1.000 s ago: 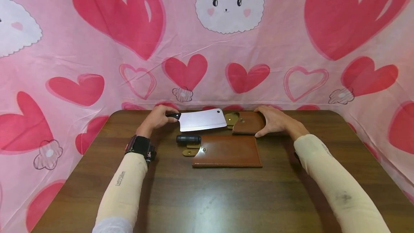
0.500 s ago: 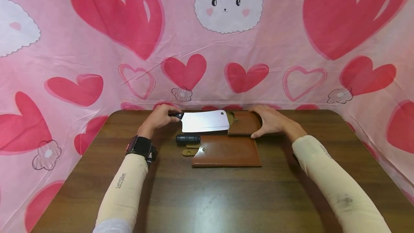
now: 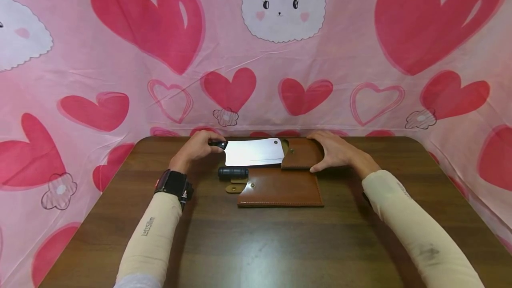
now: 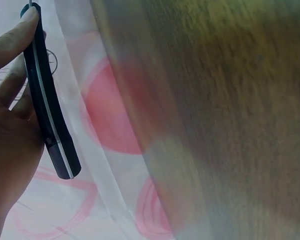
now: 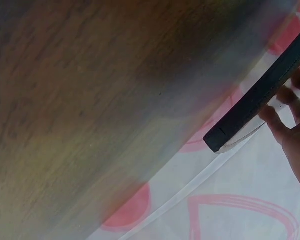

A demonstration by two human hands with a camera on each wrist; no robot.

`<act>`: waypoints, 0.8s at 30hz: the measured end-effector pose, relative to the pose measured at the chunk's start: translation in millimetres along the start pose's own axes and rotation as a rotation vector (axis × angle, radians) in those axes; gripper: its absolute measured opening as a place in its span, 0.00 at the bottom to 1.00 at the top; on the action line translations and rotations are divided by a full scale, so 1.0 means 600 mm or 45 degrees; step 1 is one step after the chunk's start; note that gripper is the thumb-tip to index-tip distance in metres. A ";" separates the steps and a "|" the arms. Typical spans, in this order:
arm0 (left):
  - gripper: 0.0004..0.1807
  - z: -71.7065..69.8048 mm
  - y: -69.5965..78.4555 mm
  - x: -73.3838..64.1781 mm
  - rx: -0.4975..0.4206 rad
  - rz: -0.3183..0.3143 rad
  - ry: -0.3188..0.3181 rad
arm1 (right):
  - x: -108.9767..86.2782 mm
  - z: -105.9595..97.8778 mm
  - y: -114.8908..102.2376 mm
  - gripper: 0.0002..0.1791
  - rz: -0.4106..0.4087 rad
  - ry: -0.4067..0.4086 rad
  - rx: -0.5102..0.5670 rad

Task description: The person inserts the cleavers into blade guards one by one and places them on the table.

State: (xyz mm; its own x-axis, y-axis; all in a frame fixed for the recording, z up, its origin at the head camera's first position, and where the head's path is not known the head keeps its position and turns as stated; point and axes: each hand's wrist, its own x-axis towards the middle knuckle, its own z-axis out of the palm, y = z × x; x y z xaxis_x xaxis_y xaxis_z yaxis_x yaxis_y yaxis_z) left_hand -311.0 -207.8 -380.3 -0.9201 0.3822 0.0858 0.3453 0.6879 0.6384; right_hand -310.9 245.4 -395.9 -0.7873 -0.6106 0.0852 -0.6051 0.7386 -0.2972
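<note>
At the table's far side my left hand pinches the black handle of a cleaver between thumb and fingers. Its broad silver blade points right, the tip end against the mouth of a small brown leather sheath. Whether the tip lies inside or on top of the sheath I cannot tell. My right hand grips that sheath from its right end, thumb on the near edge and fingers on the far edge. In the right wrist view the sheath's dark edge shows beside the fingers.
Just in front lies a larger brown leather sheath with a tan snap strap. A black ribbed cylinder sits at its left end. The wooden table ends at a pink heart-print cloth hanging behind.
The small sheath has shifted left and the cleaver slightly right, so they have come together. The sheath's tan flap, seen beside the blade before, is now mostly covered.
</note>
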 end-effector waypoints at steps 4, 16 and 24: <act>0.14 0.000 0.001 0.000 -0.012 0.026 0.012 | 0.000 0.001 -0.003 0.60 0.004 -0.009 0.002; 0.14 0.002 0.006 -0.001 -0.011 0.050 0.025 | -0.001 0.003 -0.014 0.60 -0.026 0.024 0.000; 0.12 0.004 0.006 -0.004 -0.025 0.002 0.052 | -0.001 0.002 -0.022 0.61 -0.020 0.017 -0.028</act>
State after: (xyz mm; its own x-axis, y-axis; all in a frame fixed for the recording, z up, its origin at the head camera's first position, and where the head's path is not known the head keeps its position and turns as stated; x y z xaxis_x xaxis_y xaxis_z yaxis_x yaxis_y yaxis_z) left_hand -307.3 -204.9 -380.1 -0.9264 0.3575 0.1180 0.3435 0.6747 0.6533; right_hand -302.4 236.0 -393.0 -0.7793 -0.6181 0.1027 -0.6195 0.7354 -0.2745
